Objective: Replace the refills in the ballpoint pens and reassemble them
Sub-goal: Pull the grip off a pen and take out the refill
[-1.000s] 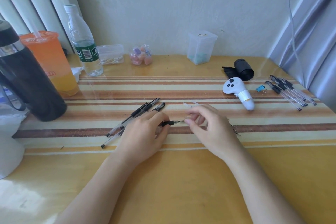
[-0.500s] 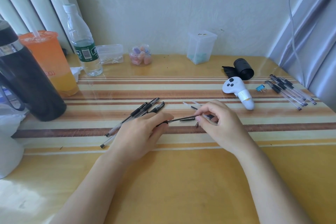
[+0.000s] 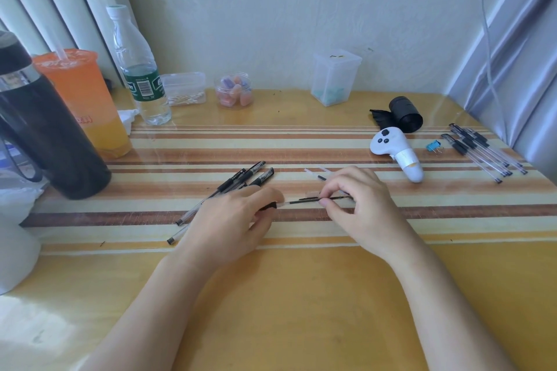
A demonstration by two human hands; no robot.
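Observation:
My left hand point(image 3: 229, 223) grips the black-gripped end of a clear pen barrel point(image 3: 272, 205) just above the striped mat. My right hand point(image 3: 358, 208) pinches a thin black refill point(image 3: 307, 199) that runs from the barrel's open end to its fingertips. Behind my left hand lie several black-capped pens point(image 3: 241, 179) in a loose bunch. Loose refills point(image 3: 315, 173) lie just beyond my right hand. A second group of clear pens point(image 3: 479, 152) lies at the far right of the table.
A white controller point(image 3: 394, 150), a blue binder clip point(image 3: 433, 146) and a black roll point(image 3: 404, 114) sit right of centre. An orange drink cup point(image 3: 84, 99), a dark flask point(image 3: 45, 135) and a water bottle point(image 3: 138, 69) stand at the left. Small plastic containers point(image 3: 334, 78) line the wall.
My right hand has drawn away to the right from my left hand, and a long stretch of the black refill now shows between them. My left hand stayed roughly in place.

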